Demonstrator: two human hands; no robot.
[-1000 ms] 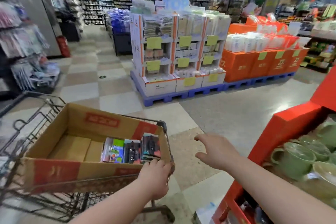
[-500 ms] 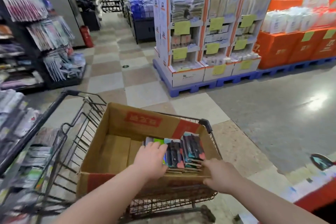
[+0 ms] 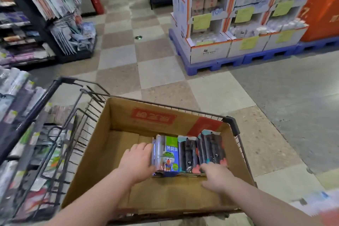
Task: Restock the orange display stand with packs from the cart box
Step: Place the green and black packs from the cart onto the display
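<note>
An open cardboard box (image 3: 117,145) sits in a wire shopping cart (image 3: 60,90). Inside it, at the near right, lies a row of packs (image 3: 189,152): a green-and-blue pack with a cartoon figure (image 3: 169,154) and dark packs (image 3: 211,148) with orange-teal edges. My left hand (image 3: 136,161) reaches into the box and holds the left side of the row, fingers along the packs' left edge. My right hand (image 3: 215,176) is at the near right end of the row, fingers on the dark packs. The orange display stand shows only as a blurred sliver (image 3: 328,214) at the bottom right.
Hanging-goods racks (image 3: 55,11) line the left, close to the cart. A white shelf display on blue pallets (image 3: 229,24) stands ahead right, with orange boxes (image 3: 322,14) beside it. A red fire extinguisher (image 3: 95,0) stands at the back. Checkered floor (image 3: 146,71) lies between.
The view swung left and down from the orange stand to the cart. Both hands moved into the box: the left from the box edge to the packs' left side, the right onto the dark packs.
</note>
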